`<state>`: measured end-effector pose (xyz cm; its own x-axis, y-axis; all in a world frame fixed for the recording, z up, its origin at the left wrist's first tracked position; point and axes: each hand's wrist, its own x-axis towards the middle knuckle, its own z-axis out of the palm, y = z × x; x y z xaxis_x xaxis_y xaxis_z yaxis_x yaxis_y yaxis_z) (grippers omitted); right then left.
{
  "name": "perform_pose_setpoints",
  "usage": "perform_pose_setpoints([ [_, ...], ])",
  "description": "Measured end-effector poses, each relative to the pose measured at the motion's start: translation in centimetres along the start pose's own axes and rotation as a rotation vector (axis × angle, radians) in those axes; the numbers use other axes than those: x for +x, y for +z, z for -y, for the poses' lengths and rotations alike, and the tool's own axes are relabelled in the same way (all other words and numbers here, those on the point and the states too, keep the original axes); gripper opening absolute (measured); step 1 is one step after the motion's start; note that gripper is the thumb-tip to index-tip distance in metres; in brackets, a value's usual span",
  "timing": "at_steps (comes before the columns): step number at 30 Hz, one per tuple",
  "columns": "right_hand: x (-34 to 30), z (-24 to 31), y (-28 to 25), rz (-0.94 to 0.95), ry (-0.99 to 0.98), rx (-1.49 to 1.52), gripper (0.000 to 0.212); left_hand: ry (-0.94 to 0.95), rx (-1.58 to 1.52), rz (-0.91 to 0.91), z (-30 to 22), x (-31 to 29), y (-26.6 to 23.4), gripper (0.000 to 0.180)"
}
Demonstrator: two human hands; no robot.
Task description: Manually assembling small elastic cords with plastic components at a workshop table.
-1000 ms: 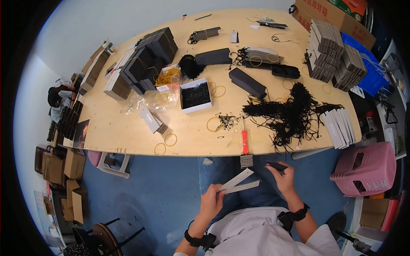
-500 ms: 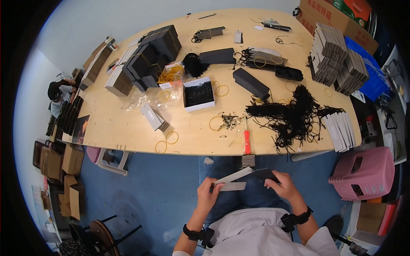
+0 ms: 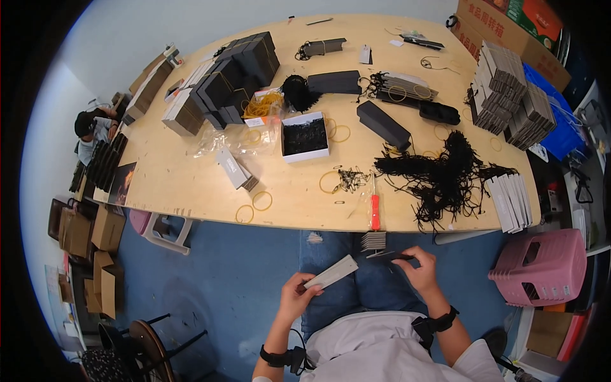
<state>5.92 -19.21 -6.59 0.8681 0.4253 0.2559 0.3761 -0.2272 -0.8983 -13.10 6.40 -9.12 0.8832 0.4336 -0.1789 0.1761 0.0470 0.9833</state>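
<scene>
My left hand [image 3: 297, 294] is closed on light grey hang tags [image 3: 331, 274], which lie together and slant up to the right over my lap. My right hand [image 3: 418, 267] pinches a dark hang tag [image 3: 401, 256], seen nearly edge-on. Its far end is close to a small stack of grey tags [image 3: 373, 240] just below the table's front edge; whether they touch I cannot tell. On the table beyond are a red-handled tool [image 3: 375, 213], a pile of safety pins [image 3: 352, 180] and a large tangle of black strings [image 3: 445, 172].
A white box of black pieces [image 3: 305, 151] stands mid-table, with rubber bands around. White tags [image 3: 509, 202] lie at the right edge. Stacked grey tags [image 3: 499, 89] and dark blocks [image 3: 238, 76] stand farther back. A pink stool [image 3: 538, 267] is at right. Another person [image 3: 95, 134] sits far left.
The tags in my left hand, fanned apart before, now lie together. My right hand has turned its dark tag edge-on and moved it slightly up, away from them.
</scene>
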Motion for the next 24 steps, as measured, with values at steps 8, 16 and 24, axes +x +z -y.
perform_pose_setpoints([
  [8,0.1,1.0,0.6,0.031,-0.063,-0.022,0.016,-0.014,-0.237,0.076,0.7,-1.3,-0.1,0.016],
  [16,0.0,0.8,0.4,0.024,-0.053,-0.054,0.013,0.269,0.343,-0.029,-1.8,-1.3,2.2,0.017],
  [24,0.4,1.4,1.1,-0.081,-0.023,-0.073,0.012,0.388,0.325,-0.055,-2.0,-0.8,4.3,0.018],
])
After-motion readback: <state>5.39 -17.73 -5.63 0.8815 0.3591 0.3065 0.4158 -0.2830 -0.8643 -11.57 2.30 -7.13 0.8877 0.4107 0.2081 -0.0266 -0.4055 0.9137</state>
